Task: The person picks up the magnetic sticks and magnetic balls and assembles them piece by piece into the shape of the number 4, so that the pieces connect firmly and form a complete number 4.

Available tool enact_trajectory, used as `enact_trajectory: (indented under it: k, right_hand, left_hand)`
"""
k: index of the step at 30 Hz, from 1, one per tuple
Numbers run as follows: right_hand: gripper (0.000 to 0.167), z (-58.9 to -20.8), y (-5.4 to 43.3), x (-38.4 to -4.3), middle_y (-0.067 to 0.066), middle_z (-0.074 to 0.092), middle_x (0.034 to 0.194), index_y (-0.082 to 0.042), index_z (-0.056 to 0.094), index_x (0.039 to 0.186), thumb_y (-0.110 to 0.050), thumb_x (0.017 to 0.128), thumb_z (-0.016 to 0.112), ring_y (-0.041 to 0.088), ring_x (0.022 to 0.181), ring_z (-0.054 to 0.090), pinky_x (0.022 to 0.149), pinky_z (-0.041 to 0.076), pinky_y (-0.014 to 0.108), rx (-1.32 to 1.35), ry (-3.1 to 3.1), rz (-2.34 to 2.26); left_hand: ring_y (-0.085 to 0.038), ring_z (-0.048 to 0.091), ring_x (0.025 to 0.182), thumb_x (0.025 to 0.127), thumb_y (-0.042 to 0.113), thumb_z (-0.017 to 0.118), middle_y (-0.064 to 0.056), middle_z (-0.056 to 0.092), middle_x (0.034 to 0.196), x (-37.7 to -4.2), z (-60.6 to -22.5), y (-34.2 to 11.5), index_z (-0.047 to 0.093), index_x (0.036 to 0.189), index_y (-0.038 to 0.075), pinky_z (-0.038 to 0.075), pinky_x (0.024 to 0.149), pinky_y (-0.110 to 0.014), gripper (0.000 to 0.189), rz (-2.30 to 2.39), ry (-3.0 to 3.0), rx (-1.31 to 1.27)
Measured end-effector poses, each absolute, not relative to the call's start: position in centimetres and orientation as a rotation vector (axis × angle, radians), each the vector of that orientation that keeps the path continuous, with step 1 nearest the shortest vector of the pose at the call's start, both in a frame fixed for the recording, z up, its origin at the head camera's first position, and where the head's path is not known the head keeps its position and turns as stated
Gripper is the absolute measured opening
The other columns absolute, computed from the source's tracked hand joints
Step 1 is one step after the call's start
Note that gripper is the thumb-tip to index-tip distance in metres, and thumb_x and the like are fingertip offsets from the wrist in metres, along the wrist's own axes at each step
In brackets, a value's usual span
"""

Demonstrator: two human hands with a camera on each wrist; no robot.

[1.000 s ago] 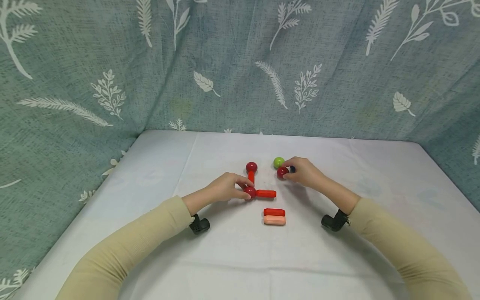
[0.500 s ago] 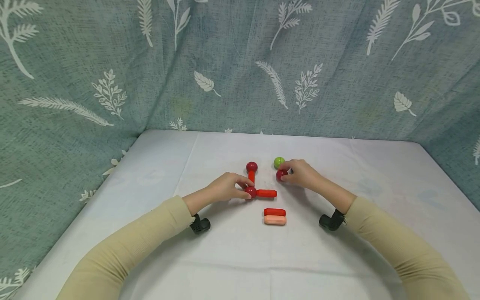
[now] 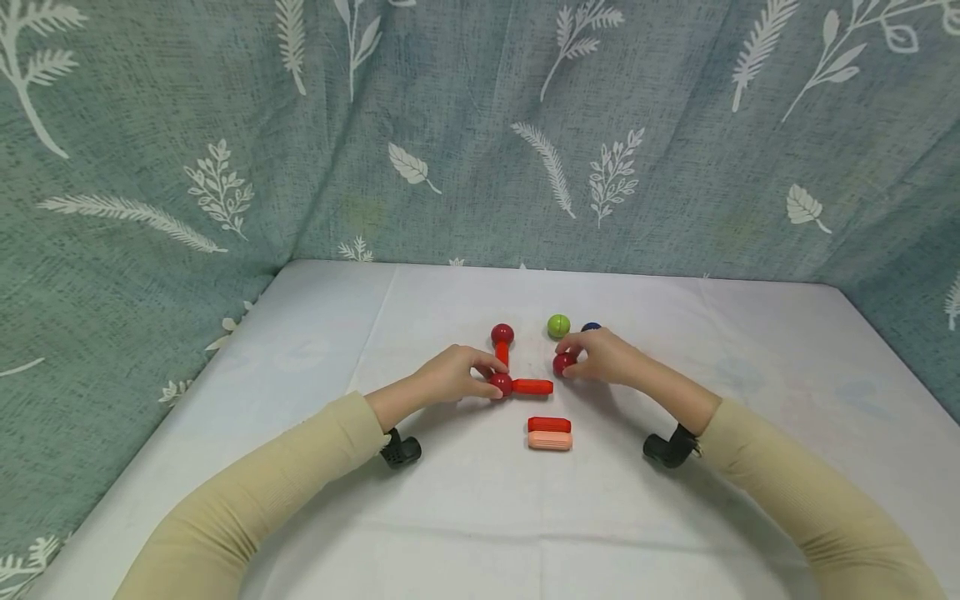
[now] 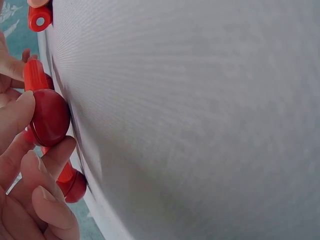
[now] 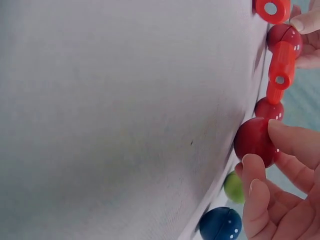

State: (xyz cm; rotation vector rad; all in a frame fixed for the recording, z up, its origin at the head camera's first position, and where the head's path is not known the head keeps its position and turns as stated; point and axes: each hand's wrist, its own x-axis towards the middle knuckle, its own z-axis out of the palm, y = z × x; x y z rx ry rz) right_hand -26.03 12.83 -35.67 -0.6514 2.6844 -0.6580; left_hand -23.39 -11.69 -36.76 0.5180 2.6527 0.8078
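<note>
My left hand (image 3: 454, 373) pinches a dark red ball (image 4: 51, 118) between thumb and fingers at the corner of an L-shaped piece. From that ball one red rod (image 3: 533, 387) points right, and another red rod (image 3: 502, 355) runs away to a second red ball (image 3: 502, 334). Right of the rod's free end, my right hand (image 3: 603, 357) pinches a loose red ball (image 5: 256, 142) low over the white cloth. The rod's free end shows a round hole in the right wrist view.
Behind my right hand lie a green ball (image 3: 558, 326) and a dark blue ball (image 5: 220, 223). Nearer me, a loose red rod (image 3: 549, 425) and a salmon-pink rod (image 3: 550, 441) lie side by side. A patterned curtain (image 3: 480, 167) hangs behind the table (image 3: 450, 517).
My right hand has drawn its red ball toward me, away from the green ball, and the blue ball shows behind the hand. My left hand and the L-shaped piece have stayed put.
</note>
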Motion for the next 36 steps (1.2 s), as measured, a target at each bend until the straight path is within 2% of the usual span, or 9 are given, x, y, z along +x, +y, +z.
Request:
enact_trajectory:
  k: [8, 23, 36]
  right_hand:
    - [0.033, -35.8, 13.2, -25.2, 0.013, 0.063, 0.102, -0.005, 0.062, 0.112, -0.010, 0.080, 0.069, 0.020, 0.084, 0.056, 0.069, 0.050, 0.027, -0.692, 2.669, -0.676]
    - [0.036, -35.7, 13.6, -23.7, 0.010, 0.063, 0.099, -0.005, 0.062, 0.113, -0.011, 0.078, 0.070, 0.017, 0.081, 0.055, 0.066, 0.048, 0.024, -0.672, 2.615, -0.713]
    - [0.035, -35.5, 13.7, -23.4, 0.009, 0.064, 0.098, -0.005, 0.062, 0.112, -0.011, 0.079, 0.069, 0.017, 0.079, 0.055, 0.064, 0.047, 0.024, -0.702, 2.602, -0.723]
  left_hand:
    - [-0.012, 0.055, 0.092, 0.076, 0.023, 0.074, 0.004, 0.067, 0.094, -23.3, -36.7, -11.7, 0.067, 0.109, 0.021, 0.044, 0.079, -0.030, 0.034, 0.789, 2.674, 0.541]
    - [-0.011, 0.055, 0.085, 0.076, 0.022, 0.075, 0.003, 0.067, 0.094, -23.3, -36.8, -11.8, 0.067, 0.108, 0.021, 0.043, 0.067, -0.025, 0.033, 0.809, 2.669, 0.537]
    - [-0.011, 0.055, 0.087, 0.076, 0.023, 0.075, 0.003, 0.067, 0.094, -23.2, -36.7, -11.8, 0.067, 0.108, 0.021, 0.043, 0.071, -0.026, 0.033, 0.804, 2.673, 0.552]
